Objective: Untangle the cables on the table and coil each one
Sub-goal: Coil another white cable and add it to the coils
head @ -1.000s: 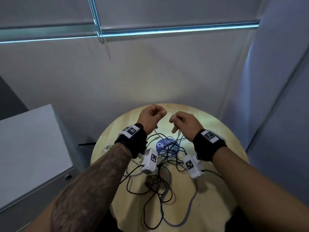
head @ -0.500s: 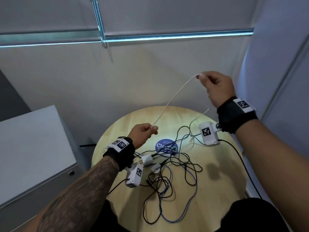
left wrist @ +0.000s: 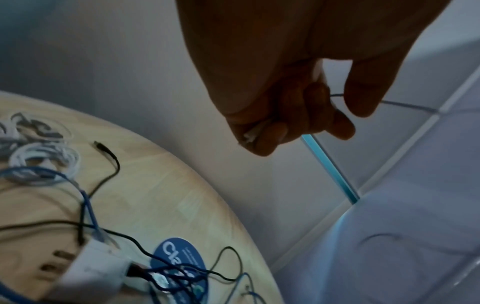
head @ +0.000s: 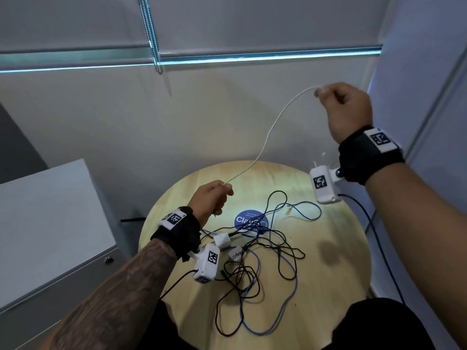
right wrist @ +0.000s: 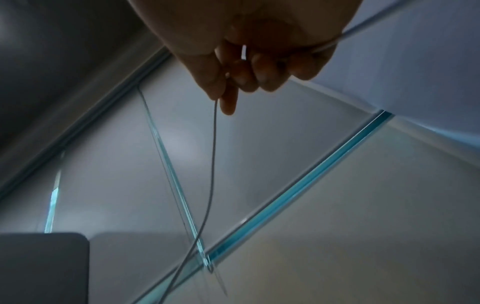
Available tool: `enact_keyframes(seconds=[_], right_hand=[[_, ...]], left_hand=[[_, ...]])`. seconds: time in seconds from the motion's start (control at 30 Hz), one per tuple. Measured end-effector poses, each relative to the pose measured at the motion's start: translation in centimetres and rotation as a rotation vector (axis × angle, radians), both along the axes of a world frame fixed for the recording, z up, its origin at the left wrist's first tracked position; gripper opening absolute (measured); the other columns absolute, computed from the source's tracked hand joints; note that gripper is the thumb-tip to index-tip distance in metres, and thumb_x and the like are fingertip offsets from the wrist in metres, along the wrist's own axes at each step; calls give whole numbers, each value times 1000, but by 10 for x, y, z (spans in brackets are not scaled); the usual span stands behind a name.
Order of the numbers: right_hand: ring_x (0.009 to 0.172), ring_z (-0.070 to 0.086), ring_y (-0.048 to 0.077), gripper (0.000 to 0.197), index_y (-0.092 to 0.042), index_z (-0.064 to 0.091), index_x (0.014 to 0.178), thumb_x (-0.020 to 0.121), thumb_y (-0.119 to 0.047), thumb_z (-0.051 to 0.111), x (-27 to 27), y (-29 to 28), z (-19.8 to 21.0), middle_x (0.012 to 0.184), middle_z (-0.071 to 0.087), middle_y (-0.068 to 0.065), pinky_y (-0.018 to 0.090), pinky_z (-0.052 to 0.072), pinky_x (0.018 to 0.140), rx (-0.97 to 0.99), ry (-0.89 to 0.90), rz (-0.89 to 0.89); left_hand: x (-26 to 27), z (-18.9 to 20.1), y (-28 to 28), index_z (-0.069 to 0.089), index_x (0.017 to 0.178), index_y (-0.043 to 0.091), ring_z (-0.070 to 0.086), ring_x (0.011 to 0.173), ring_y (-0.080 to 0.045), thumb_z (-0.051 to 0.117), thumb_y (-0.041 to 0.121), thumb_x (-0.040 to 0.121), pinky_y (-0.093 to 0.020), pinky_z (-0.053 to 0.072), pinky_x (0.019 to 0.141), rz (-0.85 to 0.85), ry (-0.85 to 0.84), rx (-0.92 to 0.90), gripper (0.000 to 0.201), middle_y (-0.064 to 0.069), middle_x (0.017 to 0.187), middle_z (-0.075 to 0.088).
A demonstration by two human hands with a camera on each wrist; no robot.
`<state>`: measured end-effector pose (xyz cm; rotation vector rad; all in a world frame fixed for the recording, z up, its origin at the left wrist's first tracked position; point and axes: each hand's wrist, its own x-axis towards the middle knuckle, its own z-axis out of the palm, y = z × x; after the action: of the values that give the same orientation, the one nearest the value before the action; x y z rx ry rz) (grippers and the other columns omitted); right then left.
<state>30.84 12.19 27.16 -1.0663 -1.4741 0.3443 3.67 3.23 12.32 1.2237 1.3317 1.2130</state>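
Observation:
A thin white cable stretches in the air between my two hands. My left hand pinches one end low over the round wooden table; the cable runs off past its fingers. My right hand is raised high at the right and pinches the cable's other part, which hangs down from its fingers as a grey line. A tangle of black cables and a blue cable lies on the table below.
A white charger block lies in the tangle beside a round blue sticker. Coiled white cables lie at the table's far side in the left wrist view. A grey cabinet stands left; a blind chain hangs on the wall.
My hands have gone from close together over the table to wide apart. The right hand rose up and right, drawing the white cable out; the left stayed low.

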Motion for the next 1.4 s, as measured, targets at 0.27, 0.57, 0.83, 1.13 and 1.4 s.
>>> enact_keyframes(seconds=[0.27,0.57,0.83,1.13,1.4], right_hand=[[139,34,19,64,-20,40,146,87,-33,61,-45,-35,-83,151,41,2,25,20,116,-103,-495,143],[59,54,2,16,-28,65,76,91,-34,64,-65,-66,-137,61,59,-19,32,49,62,-393,-472,461],[62,54,-4,23,-41,67,75,95,-30,62,-68,-93,-200,65,64,-22,13,39,61,-475,-367,491],[78,57,14,22,-19,70,94,99,-32,53,-90,-155,-249,80,65,-5,31,45,73,-537,-590,659],[65,55,-3,14,-14,69,75,88,-18,67,-77,-165,-221,68,64,-9,17,40,63,-611,-353,581]], left_hand=[[19,9,-10,46,68,19,11,62,-18,38,17,90,-25,12,50,-96,-260,-123,23,1,61,25],[31,-11,-36,61,84,9,23,51,-12,48,19,100,-26,17,52,-141,-181,-140,24,5,56,29],[38,-43,-66,58,80,12,22,47,-8,48,18,85,-20,21,44,-260,-786,-365,13,6,57,28],[12,-76,-66,57,91,2,73,83,-24,40,3,100,-35,59,81,164,-907,-185,20,-16,91,72],[12,-109,-89,65,89,-2,64,60,-17,44,-2,98,-30,54,67,174,-415,-201,22,-15,77,69]])
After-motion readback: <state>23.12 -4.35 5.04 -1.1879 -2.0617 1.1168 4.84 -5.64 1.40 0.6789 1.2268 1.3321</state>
